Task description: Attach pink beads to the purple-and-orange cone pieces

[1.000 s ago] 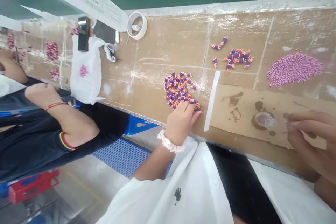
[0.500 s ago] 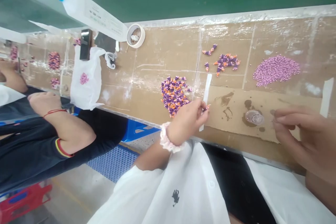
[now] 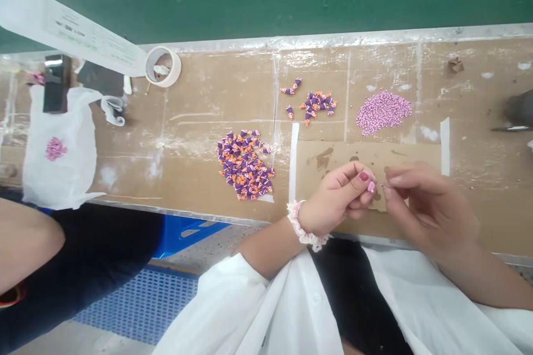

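My left hand (image 3: pixel 343 195), with a lace band at the wrist, pinches a small pink clay piece (image 3: pixel 372 186) between thumb and fingers. Just to its right, my right hand (image 3: pixel 425 205) has thumb and forefinger closed together; a tiny thin tip shows at them, too small to name. Both hands are over a stained cardboard sheet (image 3: pixel 400 156). Left of them lies a heap of small purple and orange clay figures (image 3: pixel 245 166). A smaller group of such figures (image 3: pixel 318 104) lies farther back, beside a pile of tiny pink pieces (image 3: pixel 383 112).
White tape strips (image 3: pixel 293 161) edge the sheet. At the back left are a tape roll (image 3: pixel 175 69), a large white bottle (image 3: pixel 79 30), a phone (image 3: pixel 56 83) and a white plastic bag (image 3: pixel 35 172). Another person's arm (image 3: pixel 29 249) is at the far left. A dark object (image 3: pixel 520 110) lies far right.
My left hand has moved right from beside the figure heap to over the sheet, close to my right hand. The view has shifted right, and the small clear dish is now hidden behind my hands.
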Demonstrator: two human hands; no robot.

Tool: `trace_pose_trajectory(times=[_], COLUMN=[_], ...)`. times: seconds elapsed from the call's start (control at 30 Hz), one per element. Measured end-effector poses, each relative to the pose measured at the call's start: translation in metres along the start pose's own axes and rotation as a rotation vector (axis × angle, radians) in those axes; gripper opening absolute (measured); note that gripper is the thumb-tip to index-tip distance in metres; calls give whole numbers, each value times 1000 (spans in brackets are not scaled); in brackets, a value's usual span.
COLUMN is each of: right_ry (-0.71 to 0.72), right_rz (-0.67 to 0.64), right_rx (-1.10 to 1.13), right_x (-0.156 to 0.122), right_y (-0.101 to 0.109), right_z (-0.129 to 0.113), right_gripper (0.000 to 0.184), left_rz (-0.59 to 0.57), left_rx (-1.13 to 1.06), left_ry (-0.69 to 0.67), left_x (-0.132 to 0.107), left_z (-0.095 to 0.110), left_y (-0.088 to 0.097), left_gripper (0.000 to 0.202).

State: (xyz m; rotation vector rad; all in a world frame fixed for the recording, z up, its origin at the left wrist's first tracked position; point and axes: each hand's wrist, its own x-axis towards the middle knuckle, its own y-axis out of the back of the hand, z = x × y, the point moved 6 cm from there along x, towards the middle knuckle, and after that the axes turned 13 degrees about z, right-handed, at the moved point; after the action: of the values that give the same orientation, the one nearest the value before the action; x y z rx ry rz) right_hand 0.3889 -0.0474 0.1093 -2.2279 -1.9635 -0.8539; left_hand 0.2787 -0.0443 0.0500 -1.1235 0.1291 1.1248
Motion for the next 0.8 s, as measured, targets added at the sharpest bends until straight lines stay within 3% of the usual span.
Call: trace_pose_trajectory(times=[0.4, 0.67, 0.8], right_ry=[55, -24, -34], right_rz=[-72, -84, -73], right_rx=[-5, -64, -86], right_x=[3, -1, -2], right_y=[-7, -4, -4], right_z=[-7, -6, -5], right_gripper=[38, 37, 35], left_rz=[-21, 40, 89], left_rx=[23, 280, 404], left_ry=[-51, -367, -418], left_x=[0, -6, -7], left_z=[0, 14, 15], left_y=[0, 1, 2], left_gripper=[32, 32, 31])
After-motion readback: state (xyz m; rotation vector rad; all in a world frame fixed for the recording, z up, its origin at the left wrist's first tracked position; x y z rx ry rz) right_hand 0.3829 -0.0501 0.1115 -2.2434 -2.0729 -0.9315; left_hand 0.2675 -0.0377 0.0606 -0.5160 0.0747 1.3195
